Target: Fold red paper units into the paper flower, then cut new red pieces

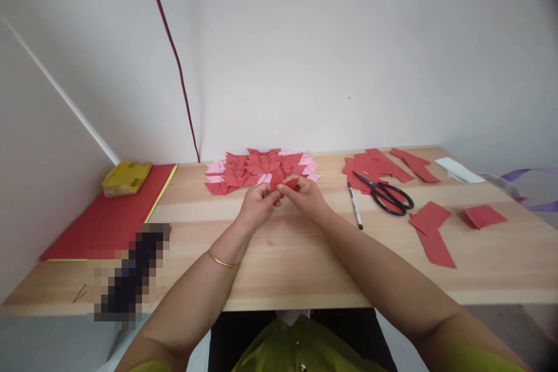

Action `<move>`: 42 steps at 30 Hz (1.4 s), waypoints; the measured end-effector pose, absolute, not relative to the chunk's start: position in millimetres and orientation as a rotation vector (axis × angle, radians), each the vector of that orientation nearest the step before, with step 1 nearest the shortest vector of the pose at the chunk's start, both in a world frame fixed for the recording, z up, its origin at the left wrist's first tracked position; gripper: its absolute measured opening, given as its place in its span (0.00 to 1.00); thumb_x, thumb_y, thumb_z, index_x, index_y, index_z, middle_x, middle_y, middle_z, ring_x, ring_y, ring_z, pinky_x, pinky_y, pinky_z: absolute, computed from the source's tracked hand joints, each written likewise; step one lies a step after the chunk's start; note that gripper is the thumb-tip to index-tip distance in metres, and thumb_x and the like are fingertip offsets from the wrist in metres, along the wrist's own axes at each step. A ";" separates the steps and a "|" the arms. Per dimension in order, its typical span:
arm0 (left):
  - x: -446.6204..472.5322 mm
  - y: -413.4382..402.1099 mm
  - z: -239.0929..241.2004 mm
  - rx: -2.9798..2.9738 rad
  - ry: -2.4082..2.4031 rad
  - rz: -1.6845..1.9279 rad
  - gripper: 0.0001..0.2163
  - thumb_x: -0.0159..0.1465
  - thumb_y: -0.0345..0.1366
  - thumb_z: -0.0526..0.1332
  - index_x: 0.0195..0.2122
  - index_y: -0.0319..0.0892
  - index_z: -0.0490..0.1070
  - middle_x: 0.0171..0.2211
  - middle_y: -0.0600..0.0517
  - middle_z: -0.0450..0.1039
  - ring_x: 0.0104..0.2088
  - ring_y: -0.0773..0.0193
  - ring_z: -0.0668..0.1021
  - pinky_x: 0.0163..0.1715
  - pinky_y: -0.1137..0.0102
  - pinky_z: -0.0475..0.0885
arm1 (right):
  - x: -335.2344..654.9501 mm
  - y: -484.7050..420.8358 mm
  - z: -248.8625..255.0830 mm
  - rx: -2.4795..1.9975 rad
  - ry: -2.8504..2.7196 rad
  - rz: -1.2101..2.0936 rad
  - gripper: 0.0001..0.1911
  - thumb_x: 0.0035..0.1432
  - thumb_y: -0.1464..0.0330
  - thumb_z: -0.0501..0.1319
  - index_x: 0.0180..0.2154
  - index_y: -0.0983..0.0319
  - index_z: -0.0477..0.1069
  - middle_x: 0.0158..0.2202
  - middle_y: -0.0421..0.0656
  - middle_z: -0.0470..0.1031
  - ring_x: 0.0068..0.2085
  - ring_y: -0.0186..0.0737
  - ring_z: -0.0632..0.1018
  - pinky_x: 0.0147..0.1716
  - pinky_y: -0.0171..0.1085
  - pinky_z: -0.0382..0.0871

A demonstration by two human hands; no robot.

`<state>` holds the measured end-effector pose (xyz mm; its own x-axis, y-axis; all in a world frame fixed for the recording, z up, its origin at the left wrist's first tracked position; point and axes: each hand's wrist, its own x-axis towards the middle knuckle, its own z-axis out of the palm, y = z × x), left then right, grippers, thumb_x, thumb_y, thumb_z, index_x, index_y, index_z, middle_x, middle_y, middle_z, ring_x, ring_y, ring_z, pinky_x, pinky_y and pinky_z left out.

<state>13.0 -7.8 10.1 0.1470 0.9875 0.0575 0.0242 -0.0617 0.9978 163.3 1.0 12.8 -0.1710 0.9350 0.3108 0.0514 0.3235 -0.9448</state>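
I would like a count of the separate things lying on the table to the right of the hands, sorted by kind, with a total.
Scissors: 1
Pen: 1
White paper sheet: 1
Heap of red paper strips: 1
Loose red paper pieces: 2, one near the edge, one farther right
Total: 6

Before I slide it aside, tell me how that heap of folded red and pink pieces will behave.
The heap of folded pieces is loose, overlapping paper, so it would probably scatter rather than move as one. The pieces look thin and light, likely easy to crease. Both hands pinch one red piece.
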 end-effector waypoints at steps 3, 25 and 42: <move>13.3 -7.5 10.7 1.234 1.038 1.156 0.09 0.52 0.39 0.66 0.27 0.38 0.72 0.22 0.53 0.72 0.23 0.69 0.72 0.27 0.73 0.65 | 167.9 3.5 15.5 -0.950 -1.526 1.119 0.14 0.53 0.57 0.62 0.26 0.62 0.70 0.26 0.40 0.73 0.31 0.36 0.73 0.33 0.36 0.68; 7.1 -2.9 11.0 0.996 0.900 1.166 0.06 0.47 0.32 0.66 0.24 0.37 0.70 0.20 0.57 0.67 0.20 0.73 0.68 0.25 0.74 0.66 | 191.4 6.8 26.8 -0.723 -1.995 0.722 0.21 0.56 0.70 0.60 0.52 0.56 0.66 0.48 0.47 0.67 0.48 0.41 0.71 0.48 0.41 0.67; 6.9 -8.1 16.0 1.293 1.058 1.107 0.10 0.51 0.39 0.67 0.22 0.39 0.68 0.18 0.57 0.66 0.20 0.72 0.68 0.24 0.74 0.63 | 196.8 8.4 34.0 -0.709 -2.054 0.896 0.10 0.55 0.59 0.61 0.31 0.58 0.76 0.36 0.45 0.74 0.38 0.41 0.74 0.40 0.41 0.69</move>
<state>6.9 -8.1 16.0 0.1710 0.9849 0.0264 -0.0176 -0.0238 0.9996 196.8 8.4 34.0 -0.5479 0.7202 0.4256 0.1776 0.5972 -0.7821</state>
